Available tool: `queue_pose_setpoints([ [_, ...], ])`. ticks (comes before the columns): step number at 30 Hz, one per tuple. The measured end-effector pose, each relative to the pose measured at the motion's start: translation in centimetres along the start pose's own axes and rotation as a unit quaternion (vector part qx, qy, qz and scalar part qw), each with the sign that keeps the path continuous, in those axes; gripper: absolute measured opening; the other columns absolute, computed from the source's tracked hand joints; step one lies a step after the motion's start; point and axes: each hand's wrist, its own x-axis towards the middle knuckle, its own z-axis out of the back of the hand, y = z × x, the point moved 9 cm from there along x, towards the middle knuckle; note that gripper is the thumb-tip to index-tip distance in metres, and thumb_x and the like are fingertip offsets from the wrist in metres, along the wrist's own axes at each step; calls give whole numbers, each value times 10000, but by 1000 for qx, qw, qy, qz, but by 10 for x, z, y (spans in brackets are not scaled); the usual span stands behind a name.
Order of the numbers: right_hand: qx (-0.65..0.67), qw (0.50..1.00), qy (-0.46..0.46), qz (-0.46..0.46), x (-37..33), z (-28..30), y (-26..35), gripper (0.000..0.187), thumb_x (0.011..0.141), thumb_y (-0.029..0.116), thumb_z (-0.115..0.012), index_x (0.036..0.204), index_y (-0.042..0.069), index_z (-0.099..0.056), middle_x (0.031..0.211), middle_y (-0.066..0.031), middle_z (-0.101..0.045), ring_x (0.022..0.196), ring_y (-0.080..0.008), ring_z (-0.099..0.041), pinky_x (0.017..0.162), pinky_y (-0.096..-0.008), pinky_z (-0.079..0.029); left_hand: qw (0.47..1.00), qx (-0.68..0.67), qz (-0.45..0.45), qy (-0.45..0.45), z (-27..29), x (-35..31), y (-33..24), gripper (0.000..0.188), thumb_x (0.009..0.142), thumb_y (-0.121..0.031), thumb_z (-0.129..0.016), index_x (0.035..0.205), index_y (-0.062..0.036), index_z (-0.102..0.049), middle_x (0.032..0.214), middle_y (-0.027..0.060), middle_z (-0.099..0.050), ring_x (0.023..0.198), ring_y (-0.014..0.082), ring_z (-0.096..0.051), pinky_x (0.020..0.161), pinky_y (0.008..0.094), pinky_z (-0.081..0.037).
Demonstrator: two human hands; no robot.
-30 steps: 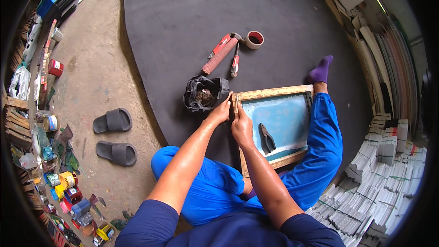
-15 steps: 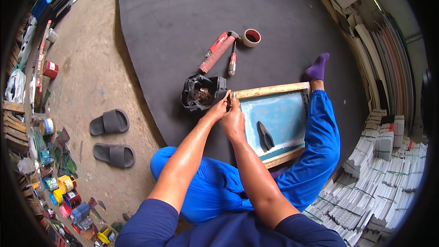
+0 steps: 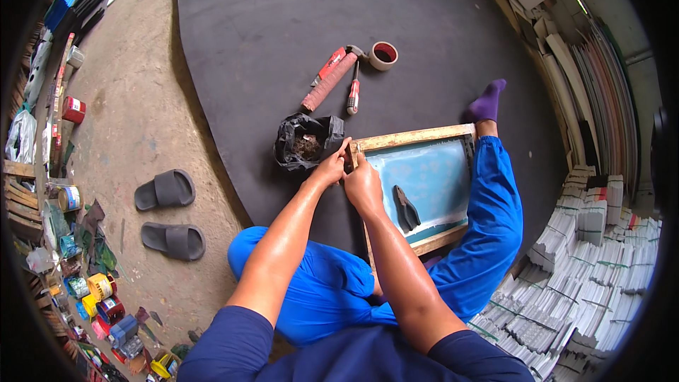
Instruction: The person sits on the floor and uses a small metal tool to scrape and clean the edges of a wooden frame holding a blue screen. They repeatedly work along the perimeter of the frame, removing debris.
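Note:
A wooden-framed printing screen (image 3: 417,139) with blue mesh lies tilted across my lap and the dark mat. At its upper left corner, my left hand (image 3: 330,168) is closed against the outer side of the wood, index finger stretched along the edge. My right hand (image 3: 363,185) grips the frame's left bar, thumb pressed near the corner. Anything small between the fingers is hidden. Black-handled pliers (image 3: 407,210) rest on the mesh. Just beyond my left hand stands a black plastic bag (image 3: 288,143), its top gaping around brownish scraps.
On the dark mat (image 3: 283,21) lie a hammer (image 3: 329,83), a red cutter (image 3: 331,62), a screwdriver (image 3: 353,97) and a tape roll (image 3: 383,56). Grey slippers (image 3: 173,189) sit at left, near paint cans (image 3: 101,285). Bundled paper stacks (image 3: 587,269) fill the right side.
The whole view has shifted slightly, so things appear a little further left. My hands stay at the same frame corner, with the fingers only slightly moved.

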Motion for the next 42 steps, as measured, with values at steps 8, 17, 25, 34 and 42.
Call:
queue_pose_setpoints([
  [8, 75, 997, -7, -14, 11, -14, -2, 488, 921, 123, -534, 1392, -5, -553, 1211, -348, -662, 1157, -497, -640, 1004, -530, -494, 998, 36, -60, -5, 4, 6, -2, 857, 850, 33, -426, 1631, -302, -320, 1233, 101, -555, 960, 183, -627, 831, 299, -518],
  [17, 235, 968, -93, 5, 10, -37, -28, 448, 982, -1, -471, 1419, -36, -564, 1263, -255, -689, 1166, -327, -674, 993, -380, -503, 1000, 13, -25, -12, 3, 3, 6, 903, 810, 58, -432, 1621, -330, -341, 1333, 121, -526, 883, 185, -672, 721, 308, -541],
  [25, 405, 910, 3, -92, 8, -54, -49, 469, 1063, 123, -448, 1527, 156, -506, 865, -97, -740, 687, -242, -698, 645, -341, -579, 1000, 18, 6, -21, 5, -11, -9, 855, 852, 40, -391, 1615, -343, -341, 1373, 134, -531, 691, 149, -667, 566, 293, -546],
  [34, 476, 871, 63, -104, 13, -53, -54, 469, 1063, 165, -484, 1530, 209, -504, 642, 6, -501, 443, -99, -421, 372, -296, -356, 1000, 0, 7, -14, 7, -7, -1, 826, 875, 16, -376, 1611, -356, -339, 1328, 120, -552, 678, 160, -680, 486, 293, -515],
  [42, 159, 977, -102, 96, 17, 0, -56, 429, 1020, 122, -502, 1435, 39, -569, 1149, -280, -690, 1047, -405, -687, 892, -454, -530, 999, -30, 9, -8, 2, -3, 3, 676, 998, -91, -439, 1618, -333, -321, 1406, 137, -475, 681, 158, -682, 481, 270, -503],
])
